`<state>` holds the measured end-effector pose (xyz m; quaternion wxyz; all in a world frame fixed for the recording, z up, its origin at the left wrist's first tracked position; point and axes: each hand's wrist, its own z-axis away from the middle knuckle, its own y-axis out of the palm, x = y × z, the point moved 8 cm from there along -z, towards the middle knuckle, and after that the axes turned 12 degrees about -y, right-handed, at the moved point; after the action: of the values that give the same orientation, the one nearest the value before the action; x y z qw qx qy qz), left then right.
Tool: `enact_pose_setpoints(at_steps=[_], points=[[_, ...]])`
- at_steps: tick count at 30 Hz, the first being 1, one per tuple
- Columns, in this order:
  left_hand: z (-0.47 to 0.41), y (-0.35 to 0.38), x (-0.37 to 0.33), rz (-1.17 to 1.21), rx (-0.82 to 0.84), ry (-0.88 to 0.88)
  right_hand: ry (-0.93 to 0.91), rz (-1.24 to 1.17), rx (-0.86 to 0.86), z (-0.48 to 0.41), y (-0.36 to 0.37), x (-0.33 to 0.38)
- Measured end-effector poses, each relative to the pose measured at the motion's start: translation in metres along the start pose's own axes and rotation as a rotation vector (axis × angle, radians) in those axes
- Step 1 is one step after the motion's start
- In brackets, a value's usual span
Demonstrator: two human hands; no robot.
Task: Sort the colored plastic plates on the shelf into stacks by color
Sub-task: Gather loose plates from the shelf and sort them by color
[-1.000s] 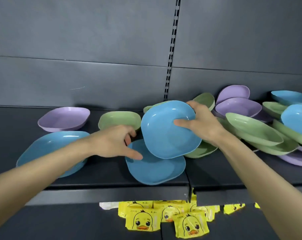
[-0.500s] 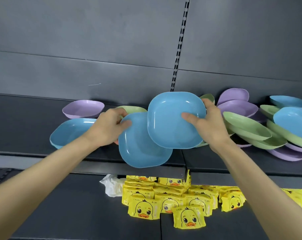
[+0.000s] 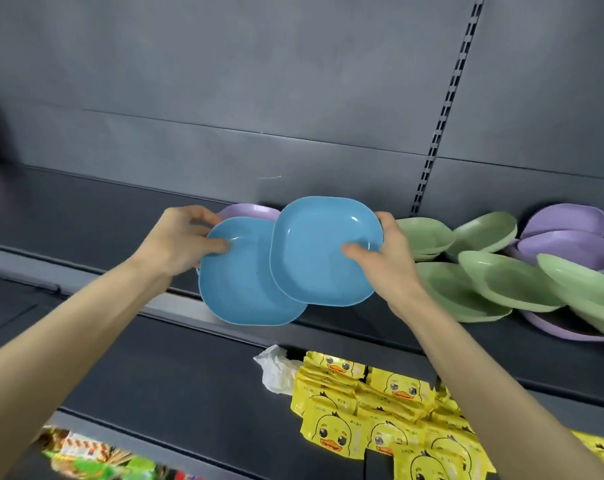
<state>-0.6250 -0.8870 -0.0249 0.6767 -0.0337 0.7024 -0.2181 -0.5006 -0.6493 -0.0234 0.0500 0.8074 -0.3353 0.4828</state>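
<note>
My left hand [image 3: 181, 239] grips the left rim of a blue plate [image 3: 240, 289], thumb inside its bowl. My right hand [image 3: 385, 259] grips the right rim of a second blue plate [image 3: 319, 251], which overlaps the first one's right side. Both plates are tilted toward me, held above the front of the dark shelf [image 3: 86, 216]. A purple plate [image 3: 248, 211] peeks out behind them. To the right lie several green plates [image 3: 504, 282] and purple plates [image 3: 567, 237] in a loose heap.
The shelf's grey back panel has a slotted upright [image 3: 442, 123]. On the shelf below lie yellow duck-print packets [image 3: 373, 420] and a crumpled white wrapper [image 3: 276, 370]. Colourful packets [image 3: 86, 455] show at the bottom left.
Both hands lifted their blue plates off the shelf and carried them leftward. My view swung left, so the blue plate that lay at the left is now hidden or out of frame.
</note>
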Motion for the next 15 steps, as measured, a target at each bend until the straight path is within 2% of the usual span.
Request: enact_pose_setpoints(at_steps=[6, 15], points=[[-0.055, -0.021, 0.003, -0.197, -0.094, 0.125, 0.031, 0.036, -0.013, -0.024, 0.034, -0.014], [-0.125, 0.016, 0.019, -0.470, 0.211, 0.252, 0.161, 0.180, -0.092, -0.046, 0.064, -0.040]])
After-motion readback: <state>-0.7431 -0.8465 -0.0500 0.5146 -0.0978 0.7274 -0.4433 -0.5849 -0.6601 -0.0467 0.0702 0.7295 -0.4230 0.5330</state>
